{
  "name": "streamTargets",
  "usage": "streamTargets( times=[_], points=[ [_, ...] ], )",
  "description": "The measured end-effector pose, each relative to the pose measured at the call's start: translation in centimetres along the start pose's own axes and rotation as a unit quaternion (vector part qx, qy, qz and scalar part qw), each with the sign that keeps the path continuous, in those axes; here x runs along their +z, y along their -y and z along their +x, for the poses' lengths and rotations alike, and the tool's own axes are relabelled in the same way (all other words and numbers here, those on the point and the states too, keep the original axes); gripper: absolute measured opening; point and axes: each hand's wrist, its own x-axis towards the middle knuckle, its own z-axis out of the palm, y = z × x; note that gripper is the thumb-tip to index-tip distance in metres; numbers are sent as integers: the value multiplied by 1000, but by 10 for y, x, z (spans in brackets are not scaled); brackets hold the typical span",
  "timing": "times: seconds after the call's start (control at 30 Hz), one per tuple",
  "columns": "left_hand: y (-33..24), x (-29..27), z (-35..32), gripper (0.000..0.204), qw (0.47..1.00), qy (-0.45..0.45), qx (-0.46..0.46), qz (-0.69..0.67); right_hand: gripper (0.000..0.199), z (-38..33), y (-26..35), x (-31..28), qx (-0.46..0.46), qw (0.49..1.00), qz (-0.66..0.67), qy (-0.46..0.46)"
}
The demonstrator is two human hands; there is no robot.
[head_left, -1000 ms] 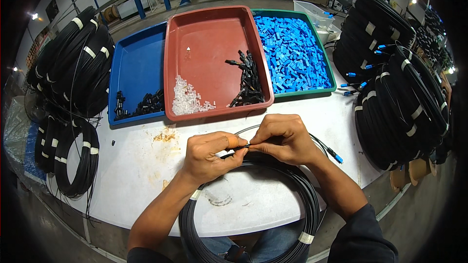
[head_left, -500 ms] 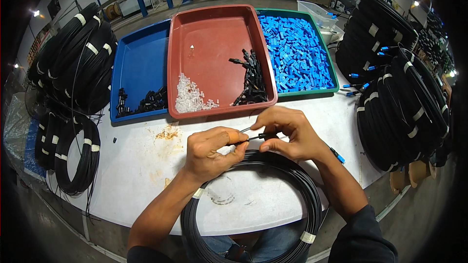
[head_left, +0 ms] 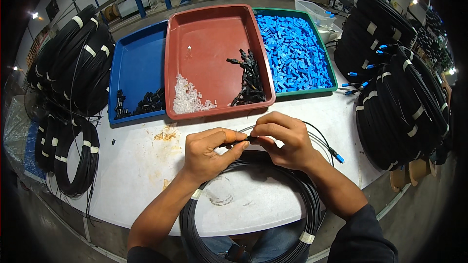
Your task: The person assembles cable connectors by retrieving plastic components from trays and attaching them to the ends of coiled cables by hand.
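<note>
My left hand (head_left: 212,152) pinches a small black connector part (head_left: 249,139), with orange tape round one of its fingers. From the right, my right hand (head_left: 285,139) closes on the same part; the fingertips of both hands almost meet and cover most of it. A thin dark cable (head_left: 317,129) arches out behind my right hand and ends at a black connector with a blue tip (head_left: 339,158) on the table. Below both hands lies a coil of black cable (head_left: 312,199), bound with white tape and overhanging the table's near edge.
Beyond my hands stand a blue tray (head_left: 141,44) with black parts, a red tray (head_left: 214,29) with clear sleeves and black connectors, and a green tray (head_left: 333,75) full of blue pieces. Black cable coils are stacked left (head_left: 73,68) and right (head_left: 404,102) on the white table (head_left: 131,175).
My right hand has moved closer to my left, and the gap between the fingertips has closed on the black part. The cable with the blue-tipped connector now shows in an arc behind my right hand.
</note>
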Motion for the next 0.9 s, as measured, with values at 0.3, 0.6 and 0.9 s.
streamTargets(
  times=[0.3,0.6,0.9],
  points=[
    [6,1,-3,21,1000,-9,13,-10,24,-5,-2,5,-41,998,-44,-29],
    [2,-1,-2,20,999,-30,19,18,26,-1,-5,3,-28,998,-48,-30],
    [-1,0,0,17,999,-26,20,26,26,-5,-4,7,-14,999,-19,-28]
  ],
)
